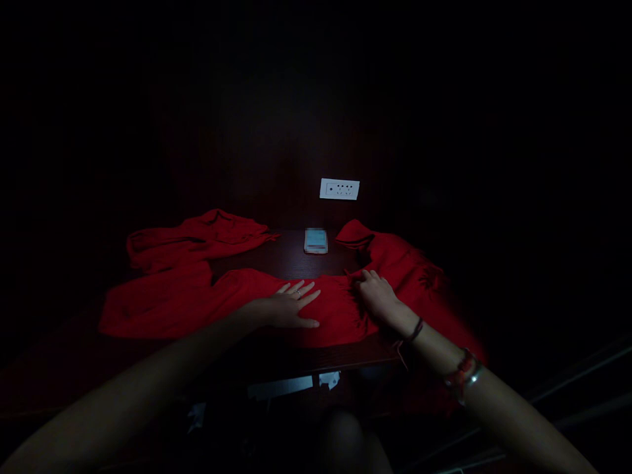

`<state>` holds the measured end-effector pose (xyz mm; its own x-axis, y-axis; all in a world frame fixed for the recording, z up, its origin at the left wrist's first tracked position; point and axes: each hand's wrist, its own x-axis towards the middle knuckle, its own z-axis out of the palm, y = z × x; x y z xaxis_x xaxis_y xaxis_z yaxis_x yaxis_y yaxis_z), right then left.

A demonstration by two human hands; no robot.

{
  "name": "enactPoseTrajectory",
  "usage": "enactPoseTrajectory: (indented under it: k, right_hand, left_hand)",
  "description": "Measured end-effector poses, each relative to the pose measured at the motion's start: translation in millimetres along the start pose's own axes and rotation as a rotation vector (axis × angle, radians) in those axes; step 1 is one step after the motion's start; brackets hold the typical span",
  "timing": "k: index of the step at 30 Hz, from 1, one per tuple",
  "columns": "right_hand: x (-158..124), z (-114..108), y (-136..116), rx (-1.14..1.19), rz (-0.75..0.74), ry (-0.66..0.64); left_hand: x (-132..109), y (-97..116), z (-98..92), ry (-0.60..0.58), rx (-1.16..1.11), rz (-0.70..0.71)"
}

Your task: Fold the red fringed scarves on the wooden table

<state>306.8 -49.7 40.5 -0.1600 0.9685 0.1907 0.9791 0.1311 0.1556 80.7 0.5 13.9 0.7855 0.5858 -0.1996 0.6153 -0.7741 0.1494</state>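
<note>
Softly creased, a red cloth lies lengthwise near the front of a dark, faintly glossy desk, its weave matte and its right end breaking into a thin fringe. The left hand lies flat on it, fingers straight and fanned wide, gripping nothing; a slim ring catches light on one of them. At the fringed end, the right hand is curled, its fingers bent close together against the cloth's edge; their tips are tucked under, so I cannot tell whether they pinch the fabric. A dark cord circles that wrist, with a shiny bangle further up the arm.

Beyond, a rumpled red heap folds over itself at back left, and a fringed red spread slopes off to the right, its far edge fading into shadow. Whether these are all one piece is unclear. Between them sits a small squarish item, its pale blue face pixelated. A smooth white socket plate is set in the wall behind. Under the desk, pale scraps are too dim to identify.
</note>
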Motion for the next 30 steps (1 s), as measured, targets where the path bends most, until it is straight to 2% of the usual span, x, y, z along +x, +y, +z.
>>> enactPoseTrajectory:
  k: [2,4,7,9,11,13,15,17,20,23,27,30]
  right_hand:
    - [-6,-4,-4,-0.096,0.008,0.013]
    - [-7,-10,-10,-0.062,-0.038,0.083]
    - [0,-8,-19,0.080,-0.133,0.120]
    - [6,6,-20,0.149,-0.147,0.019]
    - [10,27,-13,0.178,-0.112,-0.136]
    - [10,44,-2,0.179,-0.078,-0.201]
    - [9,49,10,0.149,-0.063,-0.209]
    - [8,42,20,0.064,-0.053,-0.182]
    - [7,20,39,-0.142,-0.007,-0.037]
    - [0,7,72,-0.274,0.024,0.078]
    - [-18,8,123,-0.271,0.108,0.063]
    - [-23,7,139,-0.182,0.175,0.062]
  left_hand:
    - [0,1,-8.4,-0.080,-0.021,-0.048]
    - [5,4,-15.6,-0.120,-0.035,-0.054]
    - [20,10,-15.9,-0.009,-0.028,-0.033]
    - [28,13,-8.0,0.068,-0.024,-0.070]
    - [32,12,2.6,0.091,-0.024,-0.122]
    - [31,9,10.9,0.116,-0.022,-0.135]
    - [28,4,14.6,0.125,-0.022,-0.117]
    - [25,0,14.5,0.122,-0.023,-0.109]
    - [21,-3,12.5,0.113,-0.019,-0.121]
    - [19,-4,12.7,0.106,-0.016,-0.125]
    - [17,-8,14.2,0.102,-0.014,-0.137]
    - [13,-14,12.6,0.091,-0.022,-0.106]
